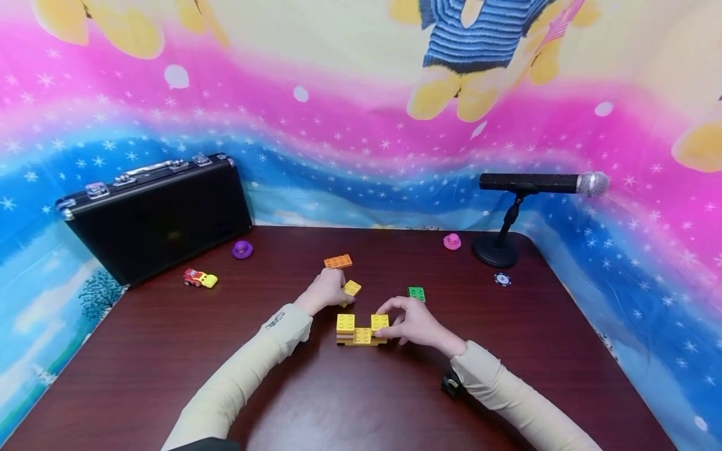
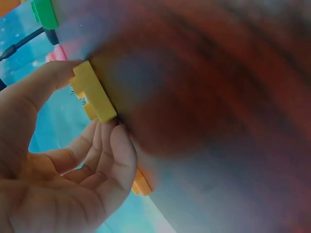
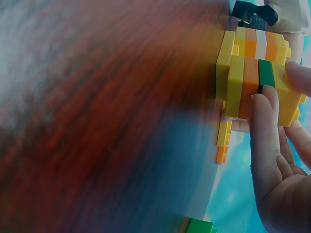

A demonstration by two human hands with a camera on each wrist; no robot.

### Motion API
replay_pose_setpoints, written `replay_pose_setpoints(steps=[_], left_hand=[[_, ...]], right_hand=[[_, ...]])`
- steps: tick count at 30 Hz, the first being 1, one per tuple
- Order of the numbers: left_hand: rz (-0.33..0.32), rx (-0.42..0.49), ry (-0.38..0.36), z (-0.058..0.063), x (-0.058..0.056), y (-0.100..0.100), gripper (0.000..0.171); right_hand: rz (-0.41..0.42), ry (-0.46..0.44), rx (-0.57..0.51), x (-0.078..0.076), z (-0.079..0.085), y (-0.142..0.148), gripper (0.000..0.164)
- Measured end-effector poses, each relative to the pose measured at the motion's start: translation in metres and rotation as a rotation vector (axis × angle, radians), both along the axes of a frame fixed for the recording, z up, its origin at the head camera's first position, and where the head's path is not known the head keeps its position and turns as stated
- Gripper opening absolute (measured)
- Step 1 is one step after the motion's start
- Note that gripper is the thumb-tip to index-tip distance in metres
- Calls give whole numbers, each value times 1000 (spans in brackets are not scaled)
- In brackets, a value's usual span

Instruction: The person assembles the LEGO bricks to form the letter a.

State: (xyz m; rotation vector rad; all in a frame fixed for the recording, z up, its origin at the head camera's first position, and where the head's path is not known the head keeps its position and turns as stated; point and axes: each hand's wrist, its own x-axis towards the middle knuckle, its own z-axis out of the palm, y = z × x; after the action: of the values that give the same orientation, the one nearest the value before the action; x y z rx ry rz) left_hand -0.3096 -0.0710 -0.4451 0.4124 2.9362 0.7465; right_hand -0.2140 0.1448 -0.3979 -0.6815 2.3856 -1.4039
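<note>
My left hand [image 1: 326, 289] pinches a flat yellow brick [image 1: 352, 288] between thumb and fingers, low over the table. The left wrist view shows this yellow brick [image 2: 95, 92] on edge, studs toward the palm. My right hand [image 1: 416, 322] holds the right tower of a built brick model [image 1: 363, 336], which has two raised ends and a lower middle. In the right wrist view the near tower [image 3: 250, 90] is layered yellow, orange, green and yellow, with fingertips on its side. Behind the hands lie an orange brick [image 1: 338, 261] and a green brick [image 1: 416, 293].
A black briefcase [image 1: 163, 219] stands at the back left, near a toy car [image 1: 200, 278] and a purple rubber duck [image 1: 242, 250]. Toward the back right are a pink rubber duck [image 1: 452, 242], a microphone on a stand [image 1: 510, 216] and a poker chip [image 1: 502, 279].
</note>
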Motion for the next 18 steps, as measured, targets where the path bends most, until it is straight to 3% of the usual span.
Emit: replay_pose_setpoints(steps=[4, 8, 14, 18], left_hand=[[-26, 57, -18, 1, 2, -5, 23], [-80, 144, 28, 10, 8, -9, 26], [-254, 257, 76, 42, 31, -9, 28], [-365, 232, 66, 55, 47, -7, 28]], right_hand=[[-2, 5, 5, 0, -1, 0, 30], [-4, -9, 14, 0, -2, 0, 31], [-1, -11, -5, -1, -3, 1, 32], [0, -19, -22, -1, -6, 1, 34]])
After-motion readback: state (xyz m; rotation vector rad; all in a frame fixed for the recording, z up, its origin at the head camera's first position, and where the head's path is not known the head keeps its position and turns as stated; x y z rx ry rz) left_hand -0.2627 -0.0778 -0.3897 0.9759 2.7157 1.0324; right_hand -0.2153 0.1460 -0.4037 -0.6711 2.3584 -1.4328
